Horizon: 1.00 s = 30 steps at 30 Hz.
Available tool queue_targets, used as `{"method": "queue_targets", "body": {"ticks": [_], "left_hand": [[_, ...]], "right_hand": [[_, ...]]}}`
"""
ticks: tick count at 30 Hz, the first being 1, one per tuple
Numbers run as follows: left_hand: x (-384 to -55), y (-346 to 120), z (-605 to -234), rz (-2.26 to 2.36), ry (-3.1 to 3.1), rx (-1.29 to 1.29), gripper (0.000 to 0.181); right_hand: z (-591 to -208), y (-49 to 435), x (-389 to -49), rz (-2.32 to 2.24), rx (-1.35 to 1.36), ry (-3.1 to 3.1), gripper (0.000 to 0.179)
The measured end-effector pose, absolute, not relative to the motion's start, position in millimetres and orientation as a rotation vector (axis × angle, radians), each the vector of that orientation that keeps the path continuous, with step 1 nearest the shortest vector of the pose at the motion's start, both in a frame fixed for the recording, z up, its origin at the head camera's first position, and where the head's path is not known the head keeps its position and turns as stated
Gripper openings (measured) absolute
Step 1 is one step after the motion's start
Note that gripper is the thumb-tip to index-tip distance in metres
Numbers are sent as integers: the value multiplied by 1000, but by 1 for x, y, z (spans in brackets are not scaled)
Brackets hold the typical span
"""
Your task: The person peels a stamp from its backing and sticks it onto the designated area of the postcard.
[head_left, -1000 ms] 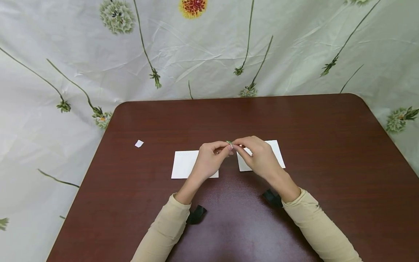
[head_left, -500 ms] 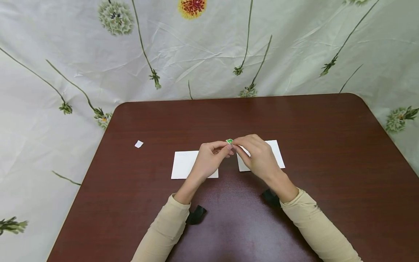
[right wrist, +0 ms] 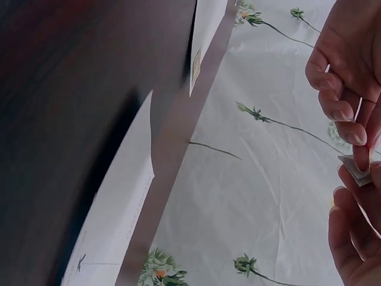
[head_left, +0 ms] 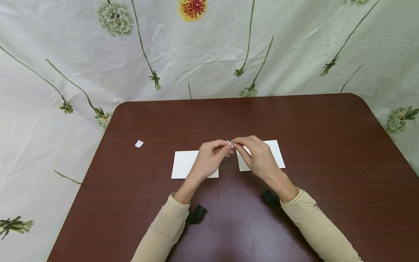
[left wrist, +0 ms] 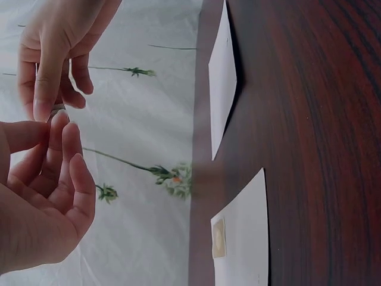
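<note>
A small stamp (right wrist: 354, 171) with a serrated edge is held between the fingertips of both hands above the table. In the head view, a sliver of green and a pale side of it show. My left hand (head_left: 209, 158) pinches it between thumb and forefinger. My right hand (head_left: 258, 156) pinches it from the other side, thumb against finger. Below the left hand lies a white envelope (head_left: 183, 163), with a stamp (left wrist: 219, 238) on one corner. A second white envelope (head_left: 276, 153) lies partly hidden beneath the right hand.
A small white square of paper (head_left: 139, 143) lies on the left of the dark brown table (head_left: 311, 123). Black wrist straps (head_left: 196, 214) show under both forearms. Behind the table hangs a white cloth (head_left: 209, 47) with printed flowers.
Half a second ago the stamp's green face showed more; now it is tilted, with its pale side showing. Both hands stay nearly in place, and the envelopes have not moved.
</note>
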<state>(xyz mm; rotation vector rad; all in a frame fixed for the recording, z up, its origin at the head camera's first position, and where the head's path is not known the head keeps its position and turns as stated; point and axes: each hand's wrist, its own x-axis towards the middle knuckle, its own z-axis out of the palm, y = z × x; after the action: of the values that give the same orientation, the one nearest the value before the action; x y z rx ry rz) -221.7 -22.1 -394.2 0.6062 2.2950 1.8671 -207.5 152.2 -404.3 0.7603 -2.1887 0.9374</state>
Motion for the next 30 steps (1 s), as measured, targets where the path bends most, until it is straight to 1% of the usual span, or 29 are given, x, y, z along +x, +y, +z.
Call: {"method": "queue_targets", "body": {"ticks": [13,19,30], "left_hand": [[-223,-24,-391,1860,2244,629,17],[-224,-25,-392,1877,2227,650,18],[-225,-25,-389,1889,2205,676,17]], "right_hand": [[-401,151,-210,1292,698,-2150,12],[-398,150,-208,1425,604,-2161,13],[-393,149,-207,1621,448,-2187,9]]}}
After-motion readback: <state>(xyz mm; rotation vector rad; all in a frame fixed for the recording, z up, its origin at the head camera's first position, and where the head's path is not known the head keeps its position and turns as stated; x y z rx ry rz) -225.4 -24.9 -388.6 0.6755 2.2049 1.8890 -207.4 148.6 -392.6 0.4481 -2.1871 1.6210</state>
